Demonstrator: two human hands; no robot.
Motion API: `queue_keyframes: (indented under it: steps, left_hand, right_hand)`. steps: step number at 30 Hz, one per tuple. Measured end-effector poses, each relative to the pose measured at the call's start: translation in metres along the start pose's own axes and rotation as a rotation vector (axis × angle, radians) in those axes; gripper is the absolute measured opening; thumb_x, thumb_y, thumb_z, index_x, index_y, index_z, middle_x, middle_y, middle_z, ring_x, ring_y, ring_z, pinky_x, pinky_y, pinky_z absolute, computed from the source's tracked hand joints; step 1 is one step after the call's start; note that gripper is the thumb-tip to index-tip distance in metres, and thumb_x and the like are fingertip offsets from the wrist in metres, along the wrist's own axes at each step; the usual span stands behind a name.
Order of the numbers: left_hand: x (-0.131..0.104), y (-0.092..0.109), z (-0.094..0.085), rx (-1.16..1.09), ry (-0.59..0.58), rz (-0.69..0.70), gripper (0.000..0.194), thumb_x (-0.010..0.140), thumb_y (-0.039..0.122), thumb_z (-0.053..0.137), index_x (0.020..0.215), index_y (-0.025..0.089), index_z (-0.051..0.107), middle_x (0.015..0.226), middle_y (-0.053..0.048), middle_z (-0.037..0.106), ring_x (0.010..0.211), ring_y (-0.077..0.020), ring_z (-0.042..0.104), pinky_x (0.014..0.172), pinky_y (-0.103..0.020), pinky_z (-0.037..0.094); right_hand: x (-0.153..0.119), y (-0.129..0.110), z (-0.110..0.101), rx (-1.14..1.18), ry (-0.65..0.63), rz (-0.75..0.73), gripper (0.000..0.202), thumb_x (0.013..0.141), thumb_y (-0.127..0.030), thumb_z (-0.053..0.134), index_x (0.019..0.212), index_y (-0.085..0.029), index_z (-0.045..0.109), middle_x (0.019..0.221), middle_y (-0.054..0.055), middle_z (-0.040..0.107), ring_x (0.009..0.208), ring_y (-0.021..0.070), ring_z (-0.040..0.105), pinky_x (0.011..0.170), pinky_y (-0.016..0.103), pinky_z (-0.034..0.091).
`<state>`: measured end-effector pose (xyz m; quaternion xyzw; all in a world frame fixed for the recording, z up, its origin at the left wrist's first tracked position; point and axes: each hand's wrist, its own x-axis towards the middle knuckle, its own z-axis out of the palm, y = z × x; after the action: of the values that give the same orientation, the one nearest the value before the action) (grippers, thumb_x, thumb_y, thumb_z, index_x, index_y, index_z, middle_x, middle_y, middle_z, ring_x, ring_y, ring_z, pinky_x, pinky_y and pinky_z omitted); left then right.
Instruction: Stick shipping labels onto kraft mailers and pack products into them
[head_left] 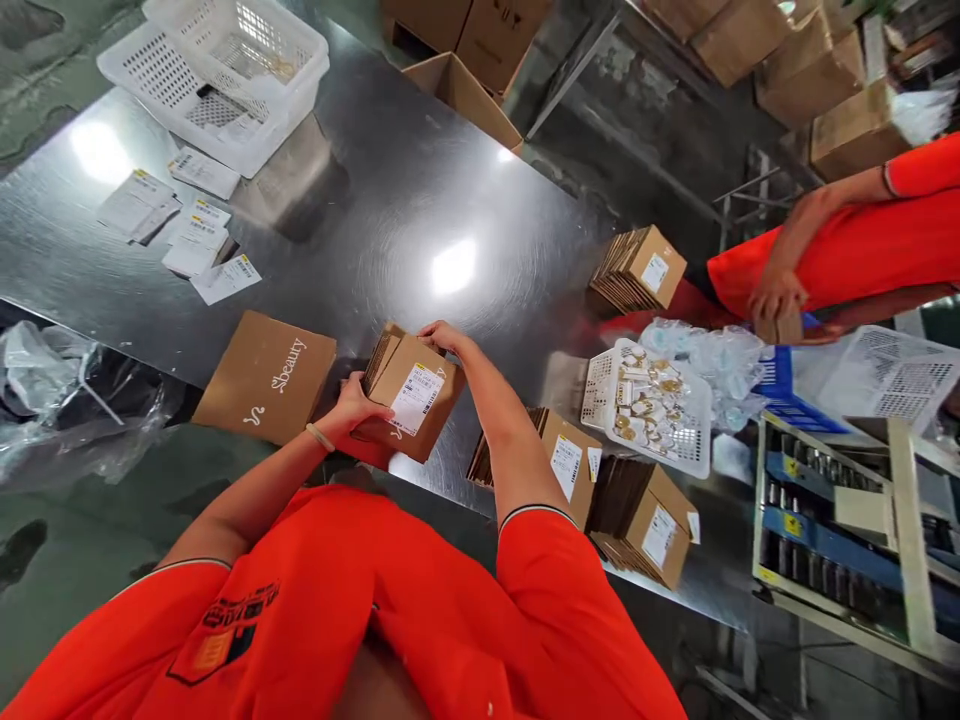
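Observation:
Between my two hands is a stack of flat cardboard mailers, tilted on the steel table, with a white address label on its front one. My left hand grips the stack's left side, thumb on the front beside the label. At the far upper corner, my right hand has its fingers bent over the edge; part of them is hidden behind the cardboard. A brown cardboard piece printed "beauty" lies just left of my left hand. Under my right forearm stands another labelled mailer stack.
White baskets and paper slips sit at the table's left. More mailer stacks line the right side, near a basket of small bagged items. A co-worker's hand holds something brown. A roller conveyor stands right.

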<state>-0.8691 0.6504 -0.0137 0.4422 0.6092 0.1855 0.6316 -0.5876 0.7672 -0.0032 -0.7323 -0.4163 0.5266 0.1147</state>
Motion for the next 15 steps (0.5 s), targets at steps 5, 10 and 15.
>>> queue_keyframes:
  steps: [5,10,15]
  left_hand:
    - [-0.013,0.008,0.002,0.068,-0.019,0.058,0.109,0.047,0.023,0.106,0.144,0.02,0.058,0.141,-0.012,0.053,0.146,-0.0421,0.053,0.124,-0.049,0.046]
    - [-0.032,0.014,0.016,0.182,0.005,0.018,0.116,0.045,0.029,0.11,0.148,0.022,0.058,0.146,-0.014,0.045,0.146,-0.0456,0.05,0.127,-0.053,0.042]
    - [-0.037,0.02,0.022,0.165,0.023,0.069,0.111,0.043,0.02,0.109,0.142,0.022,0.059,0.142,-0.013,0.053,0.142,-0.0437,0.053,0.123,-0.052,0.045]
  right_hand:
    - [-0.014,-0.007,-0.004,0.005,-0.02,0.017,0.016,0.076,-0.025,0.09,0.086,-0.013,0.084,0.069,0.001,0.074,0.063,0.0134,0.061,0.066,0.025,0.052]
    - [-0.017,-0.008,-0.006,-0.084,-0.011,0.097,0.01,0.075,-0.02,0.088,0.077,-0.015,0.08,0.059,-0.001,0.068,0.056,0.0128,0.055,0.059,0.025,0.047]
    - [-0.015,-0.004,0.004,-0.148,-0.109,0.098,0.011,0.072,-0.022,0.085,0.081,-0.015,0.082,0.058,-0.001,0.069,0.056,0.0148,0.059,0.059,0.025,0.051]
